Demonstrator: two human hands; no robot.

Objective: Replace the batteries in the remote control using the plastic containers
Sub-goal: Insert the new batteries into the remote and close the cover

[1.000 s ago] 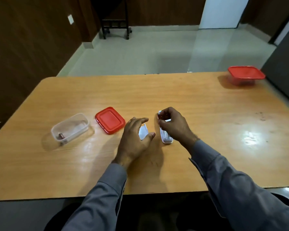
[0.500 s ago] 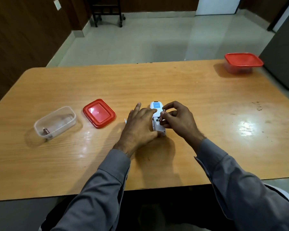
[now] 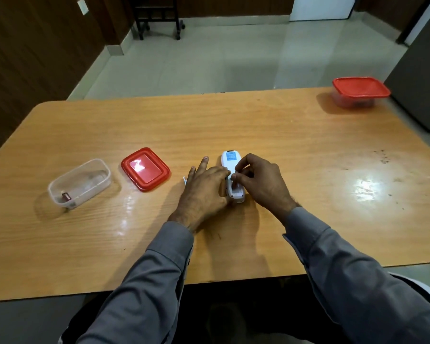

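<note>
A white remote control (image 3: 231,158) lies face down at the middle of the wooden table (image 3: 283,135), its battery bay towards me. My left hand (image 3: 204,187) grips its left side, thumb at the near end and index finger stretched out. My right hand (image 3: 258,182) pinches a battery in the bay with curled fingertips, which hide most of it. A small white cover piece (image 3: 184,180) peeks out left of my left hand. The open clear container (image 3: 80,182) at the left holds one dark battery (image 3: 67,196). Its red lid (image 3: 145,168) lies beside it.
A second clear container with its red lid on (image 3: 361,88) stands at the far right corner of the table. A dark cabinet (image 3: 422,70) rises just past that corner. A black wheeled stand (image 3: 157,18) is on the floor beyond the table.
The remote now lies flat under both hands. My left hand has moved from the white cover piece onto the remote's side. My right fingertips have settled at the battery bay.
</note>
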